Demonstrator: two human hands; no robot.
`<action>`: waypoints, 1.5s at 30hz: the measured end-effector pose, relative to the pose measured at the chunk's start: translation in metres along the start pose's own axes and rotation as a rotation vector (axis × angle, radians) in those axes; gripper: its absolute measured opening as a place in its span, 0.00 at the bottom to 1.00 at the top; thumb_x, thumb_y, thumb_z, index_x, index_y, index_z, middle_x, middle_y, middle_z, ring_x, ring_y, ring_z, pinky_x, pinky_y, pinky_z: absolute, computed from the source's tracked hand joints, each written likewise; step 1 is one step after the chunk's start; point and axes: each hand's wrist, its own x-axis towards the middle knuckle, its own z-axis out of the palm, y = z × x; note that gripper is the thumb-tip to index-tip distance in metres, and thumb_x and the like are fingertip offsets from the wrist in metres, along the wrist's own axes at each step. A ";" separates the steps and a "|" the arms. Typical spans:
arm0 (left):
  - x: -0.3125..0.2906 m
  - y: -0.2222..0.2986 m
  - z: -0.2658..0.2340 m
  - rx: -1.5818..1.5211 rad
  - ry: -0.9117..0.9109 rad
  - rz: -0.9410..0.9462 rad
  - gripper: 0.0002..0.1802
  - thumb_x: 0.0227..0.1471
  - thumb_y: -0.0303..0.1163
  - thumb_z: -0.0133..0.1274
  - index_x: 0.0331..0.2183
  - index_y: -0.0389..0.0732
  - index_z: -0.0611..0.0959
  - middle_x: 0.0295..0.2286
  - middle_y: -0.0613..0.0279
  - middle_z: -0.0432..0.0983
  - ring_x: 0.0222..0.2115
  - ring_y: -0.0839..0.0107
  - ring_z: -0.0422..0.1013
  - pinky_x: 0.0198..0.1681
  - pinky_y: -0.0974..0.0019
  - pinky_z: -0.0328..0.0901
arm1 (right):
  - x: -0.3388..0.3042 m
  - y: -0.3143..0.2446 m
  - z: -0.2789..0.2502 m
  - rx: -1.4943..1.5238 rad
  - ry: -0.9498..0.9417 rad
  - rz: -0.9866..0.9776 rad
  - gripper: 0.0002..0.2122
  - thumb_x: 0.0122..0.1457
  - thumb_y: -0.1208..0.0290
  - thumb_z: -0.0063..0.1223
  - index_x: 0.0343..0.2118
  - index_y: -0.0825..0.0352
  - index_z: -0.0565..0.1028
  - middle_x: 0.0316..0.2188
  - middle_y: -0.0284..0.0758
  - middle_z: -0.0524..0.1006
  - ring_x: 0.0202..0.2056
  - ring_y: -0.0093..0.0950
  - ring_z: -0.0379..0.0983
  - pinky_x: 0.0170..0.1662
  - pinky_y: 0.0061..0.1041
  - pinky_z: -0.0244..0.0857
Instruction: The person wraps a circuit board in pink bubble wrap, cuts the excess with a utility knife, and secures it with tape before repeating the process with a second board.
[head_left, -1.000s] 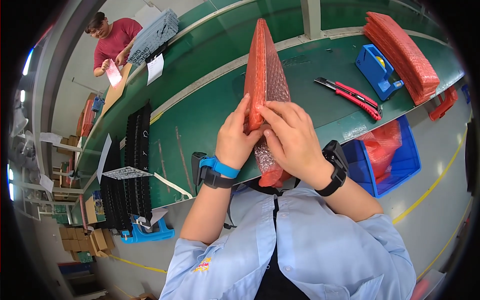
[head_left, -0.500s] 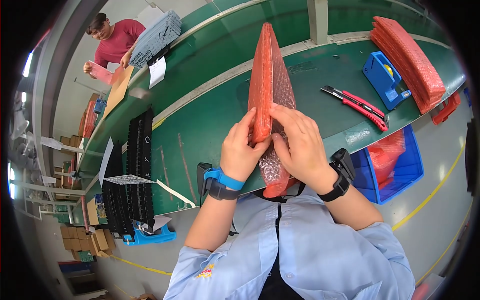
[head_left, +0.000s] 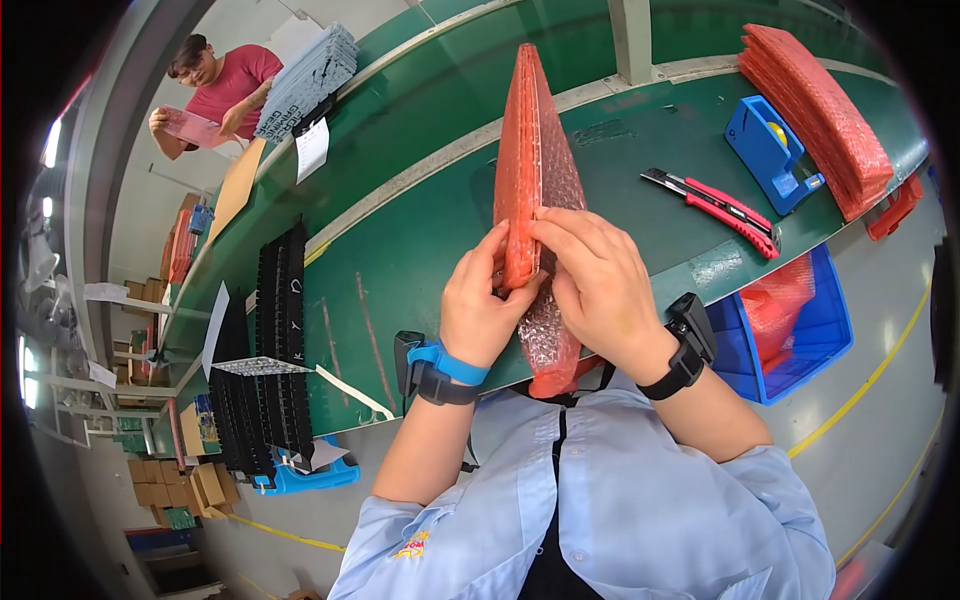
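– Looking bright or dim?
– Looking bright over the green workbench [head_left: 640,225], lighting softly and evenly; dimming at the near left, by the floor.
– Shining from where?
– Glowing white from strip lights [head_left: 50,140] at the far left rim.
– Glaring anywhere?
– Glinting in small flecks on the red bubble-wrapped parcel [head_left: 522,170]; gleaming paler off the clear patch [head_left: 717,265] to its right.
– Blurring at all?
– Rendering crisply at the cutter [head_left: 715,212]; softening along the left-hand shelving [head_left: 130,300], smearing reddish at the near right edge.
– Distorting much?
– Bowing the bench's long edges, stretching toward the rim, sinking into black at the corners; showing a thin red line down the left border.
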 end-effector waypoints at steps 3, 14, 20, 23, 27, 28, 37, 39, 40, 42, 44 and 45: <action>-0.001 -0.003 0.001 -0.016 -0.001 -0.004 0.37 0.40 0.27 0.68 0.53 0.37 0.73 0.37 0.50 0.76 0.36 0.62 0.78 0.38 0.64 0.76 | 0.001 -0.001 -0.001 -0.014 -0.006 0.000 0.20 0.47 0.85 0.48 0.46 0.65 0.74 0.49 0.39 0.74 0.50 0.41 0.70 0.53 0.37 0.62; -0.002 -0.003 0.001 -0.020 0.005 0.002 0.36 0.40 0.28 0.68 0.53 0.37 0.73 0.36 0.51 0.76 0.36 0.60 0.77 0.38 0.63 0.76 | -0.002 -0.002 0.003 -0.096 0.013 0.002 0.20 0.47 0.85 0.48 0.46 0.67 0.73 0.52 0.40 0.73 0.54 0.41 0.68 0.56 0.39 0.60; -0.003 -0.006 0.002 -0.013 0.023 0.016 0.36 0.39 0.29 0.68 0.52 0.37 0.74 0.36 0.50 0.76 0.36 0.59 0.77 0.37 0.62 0.75 | 0.000 -0.001 0.003 -0.126 0.012 -0.044 0.20 0.47 0.85 0.48 0.46 0.68 0.73 0.53 0.40 0.72 0.55 0.42 0.68 0.56 0.40 0.60; -0.003 -0.009 0.004 0.002 0.022 0.024 0.36 0.39 0.30 0.68 0.52 0.38 0.74 0.36 0.50 0.76 0.35 0.57 0.76 0.36 0.61 0.74 | 0.001 0.001 -0.001 -0.118 -0.025 -0.049 0.20 0.47 0.86 0.48 0.46 0.68 0.73 0.53 0.39 0.73 0.55 0.42 0.68 0.55 0.40 0.61; -0.003 -0.008 0.002 0.118 0.011 0.079 0.35 0.39 0.31 0.68 0.51 0.38 0.75 0.36 0.51 0.76 0.34 0.56 0.75 0.35 0.59 0.73 | 0.004 -0.001 -0.004 -0.060 -0.093 0.038 0.20 0.47 0.86 0.47 0.45 0.68 0.74 0.53 0.39 0.73 0.54 0.41 0.69 0.54 0.37 0.63; -0.003 -0.008 0.001 0.118 0.011 0.078 0.34 0.39 0.31 0.68 0.51 0.38 0.75 0.36 0.51 0.76 0.34 0.55 0.75 0.36 0.59 0.72 | 0.004 -0.001 -0.004 -0.082 -0.080 0.024 0.19 0.46 0.86 0.48 0.45 0.68 0.74 0.52 0.39 0.74 0.54 0.41 0.69 0.54 0.37 0.63; -0.002 -0.006 0.002 0.048 0.009 0.015 0.33 0.39 0.31 0.67 0.50 0.40 0.76 0.36 0.51 0.77 0.34 0.54 0.75 0.37 0.58 0.72 | 0.002 0.004 -0.002 -0.116 -0.031 -0.032 0.19 0.46 0.86 0.48 0.44 0.67 0.74 0.51 0.38 0.74 0.51 0.41 0.71 0.53 0.36 0.64; -0.002 -0.007 0.002 0.048 0.010 0.014 0.33 0.39 0.31 0.66 0.50 0.40 0.76 0.36 0.50 0.77 0.34 0.54 0.75 0.37 0.58 0.72 | 0.001 0.003 0.000 -0.114 -0.027 -0.031 0.20 0.46 0.86 0.47 0.44 0.67 0.74 0.51 0.38 0.74 0.51 0.40 0.71 0.53 0.37 0.64; -0.003 -0.008 0.002 0.056 0.011 0.018 0.33 0.39 0.31 0.66 0.50 0.40 0.76 0.36 0.51 0.77 0.34 0.54 0.75 0.37 0.58 0.72 | 0.000 0.002 0.002 -0.090 -0.030 -0.017 0.20 0.46 0.87 0.47 0.45 0.67 0.74 0.52 0.38 0.74 0.51 0.40 0.70 0.53 0.37 0.64; -0.003 -0.009 0.002 0.068 0.012 0.025 0.33 0.40 0.31 0.66 0.50 0.40 0.76 0.36 0.51 0.76 0.34 0.54 0.75 0.37 0.58 0.72 | -0.001 0.001 0.004 -0.044 -0.035 0.012 0.22 0.45 0.87 0.48 0.46 0.67 0.74 0.52 0.38 0.73 0.50 0.40 0.70 0.53 0.37 0.64; -0.002 -0.007 0.002 0.071 0.009 0.026 0.32 0.40 0.31 0.66 0.50 0.40 0.76 0.36 0.50 0.76 0.34 0.53 0.75 0.37 0.58 0.72 | -0.001 0.001 0.003 -0.054 -0.041 0.003 0.22 0.45 0.87 0.48 0.47 0.67 0.74 0.53 0.39 0.73 0.50 0.41 0.70 0.53 0.37 0.64; -0.003 -0.006 0.002 0.075 0.008 0.023 0.32 0.40 0.31 0.66 0.50 0.40 0.76 0.36 0.50 0.77 0.34 0.53 0.75 0.37 0.58 0.72 | 0.000 0.001 0.003 -0.061 -0.050 -0.007 0.23 0.44 0.87 0.48 0.47 0.66 0.74 0.53 0.39 0.72 0.50 0.41 0.70 0.53 0.37 0.64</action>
